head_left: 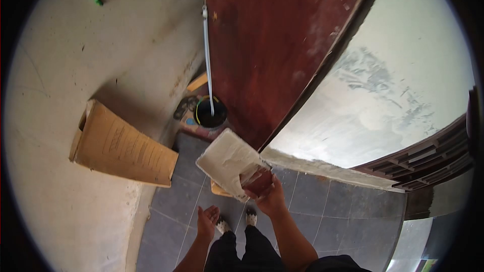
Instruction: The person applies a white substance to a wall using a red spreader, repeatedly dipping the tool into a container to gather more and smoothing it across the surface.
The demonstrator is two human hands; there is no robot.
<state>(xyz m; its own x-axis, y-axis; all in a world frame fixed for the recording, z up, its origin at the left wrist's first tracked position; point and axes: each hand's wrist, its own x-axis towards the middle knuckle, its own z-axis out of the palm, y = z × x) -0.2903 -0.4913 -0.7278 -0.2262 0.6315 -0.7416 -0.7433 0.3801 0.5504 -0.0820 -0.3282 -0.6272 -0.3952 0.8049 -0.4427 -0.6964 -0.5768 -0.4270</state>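
Note:
My right hand (269, 197) grips the handle of a plaster-coated trowel (229, 161), its flat blade smeared with white paste and tilted up toward the edge of a dark red wooden door (272, 45). My left hand (206, 221) hangs lower left with fingers loosely apart, holding nothing. Below the hands I see my dark trousers and patterned shoes (250, 216) on grey floor tiles (327, 206).
A folded cardboard box (121, 148) leans against the pale left wall (65, 70). A black bucket (210, 113) with a long white pole (207, 55) in it stands by the door's foot. A freshly plastered wall (383, 95) and dark wooden louvres (428, 158) lie to the right.

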